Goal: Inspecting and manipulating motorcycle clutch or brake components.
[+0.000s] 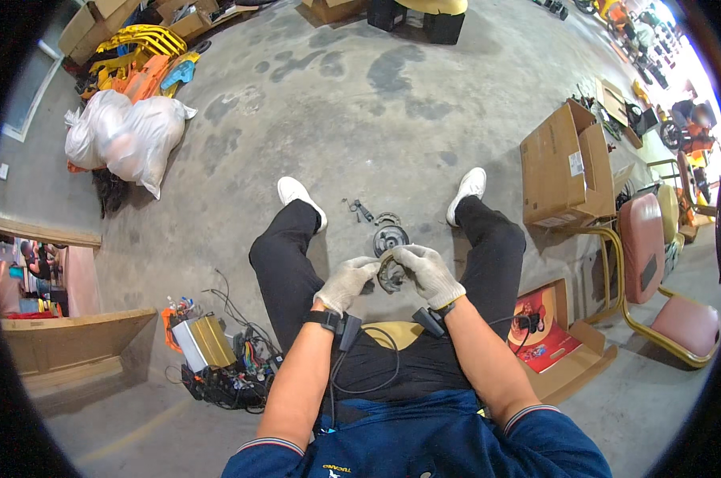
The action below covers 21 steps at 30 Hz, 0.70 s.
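Between my knees, both gloved hands are together over a curved, dark metal part that looks like a brake shoe (390, 276). My left hand (349, 282) is closed at its left side, the fingertips meeting its upper edge. My right hand (429, 273) grips it from the right, thumb and fingers closed on the rim. Just beyond, a round metal brake plate (390, 237) lies on the floor, with another curved shoe-like piece (387, 217) past it. Some small dark parts (360, 210) are scattered to the left of that piece.
Tangled wires and electrical parts (225, 358) lie left of my leg. To my right are a flat open carton (572, 350), a chair (643, 255) and a large cardboard box (560, 167). White sacks (129, 139) and yellow plastic panels (141, 40) stand far left.
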Motion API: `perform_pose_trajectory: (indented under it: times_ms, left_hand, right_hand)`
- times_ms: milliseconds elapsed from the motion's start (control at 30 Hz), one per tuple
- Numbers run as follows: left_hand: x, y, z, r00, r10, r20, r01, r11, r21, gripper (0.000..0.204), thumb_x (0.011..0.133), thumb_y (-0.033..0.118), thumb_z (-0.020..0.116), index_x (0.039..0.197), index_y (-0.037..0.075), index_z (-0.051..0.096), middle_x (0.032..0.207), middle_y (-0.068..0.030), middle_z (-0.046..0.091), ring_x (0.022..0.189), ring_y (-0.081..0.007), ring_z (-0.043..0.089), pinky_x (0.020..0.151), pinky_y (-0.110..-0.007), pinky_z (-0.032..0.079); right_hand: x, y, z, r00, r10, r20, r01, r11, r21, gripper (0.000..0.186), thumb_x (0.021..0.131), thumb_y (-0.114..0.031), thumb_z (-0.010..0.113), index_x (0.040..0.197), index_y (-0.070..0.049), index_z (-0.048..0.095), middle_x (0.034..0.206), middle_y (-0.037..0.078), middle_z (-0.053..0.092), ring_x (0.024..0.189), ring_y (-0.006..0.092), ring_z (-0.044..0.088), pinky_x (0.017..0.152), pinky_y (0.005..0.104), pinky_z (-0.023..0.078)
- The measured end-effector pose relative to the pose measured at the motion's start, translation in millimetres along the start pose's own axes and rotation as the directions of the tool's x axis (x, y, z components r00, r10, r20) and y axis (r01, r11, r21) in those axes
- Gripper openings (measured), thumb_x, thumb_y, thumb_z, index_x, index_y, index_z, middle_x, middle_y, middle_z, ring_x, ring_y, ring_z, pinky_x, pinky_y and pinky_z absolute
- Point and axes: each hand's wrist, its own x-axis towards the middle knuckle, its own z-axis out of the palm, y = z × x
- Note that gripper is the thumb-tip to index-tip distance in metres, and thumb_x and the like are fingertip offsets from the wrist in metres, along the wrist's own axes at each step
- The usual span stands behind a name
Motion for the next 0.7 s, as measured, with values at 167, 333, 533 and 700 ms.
perform_pose_trajectory:
  times_ms: [167, 333, 533, 700]
  left_hand:
    - [-1.1, 3.8, 5.5, 0.986, 0.167, 0.009, -0.166, 0.984, -0.065, 0.043, 0.099, 0.019, 0.065, 0.136, -0.005, 0.062, 0.123, -0.0109, 0.07, 0.109, -0.0186, 0.065, 0.096, -0.03, 0.051]
    - [-4.9, 11.0, 5.8, 0.992, 0.124, 0.038, -0.122, 0.991, -0.046, 0.048, 0.096, 0.015, 0.069, 0.138, -0.007, 0.059, 0.123, -0.0134, 0.069, 0.112, -0.0193, 0.065, 0.1, -0.032, 0.051]
    - [-7.8, 17.2, 3.7, 0.998, 0.049, -0.038, -0.056, 0.981, -0.186, 0.049, 0.097, 0.019, 0.071, 0.137, -0.007, 0.058, 0.12, -0.012, 0.069, 0.105, -0.0186, 0.068, 0.093, -0.031, 0.055]
    - [-8.2, 16.2, 3.3, 0.998, 0.065, -0.009, -0.066, 0.975, -0.214, 0.052, 0.097, 0.019, 0.071, 0.139, -0.007, 0.055, 0.121, -0.012, 0.068, 0.108, -0.0187, 0.068, 0.094, -0.032, 0.057]
  right_hand:
    - [-0.3, -2.1, -1.3, 0.998, 0.056, 0.031, -0.058, 0.998, 0.037, 0.031, 0.101, -0.023, 0.067, 0.116, 0.004, 0.071, 0.099, 0.007, 0.074, 0.078, 0.0118, 0.068, 0.069, 0.0258, 0.055]
    - [0.7, 0.8, -1.3, 0.998, 0.038, 0.04, -0.04, 0.997, 0.062, 0.029, 0.101, -0.021, 0.068, 0.116, 0.004, 0.071, 0.097, 0.007, 0.075, 0.077, 0.0117, 0.068, 0.065, 0.0257, 0.054]
    - [4.4, 6.2, -5.4, 0.999, -0.028, -0.03, 0.028, 0.999, 0.022, 0.025, 0.098, -0.014, 0.067, 0.117, 0.002, 0.071, 0.094, 0.008, 0.073, 0.073, 0.014, 0.066, 0.058, 0.0296, 0.055]
    - [2.3, 5.8, -4.1, 0.999, -0.015, -0.038, 0.015, 1.0, -0.006, 0.025, 0.097, -0.012, 0.067, 0.119, 0.002, 0.068, 0.095, 0.009, 0.071, 0.074, 0.0155, 0.066, 0.053, 0.0336, 0.055]
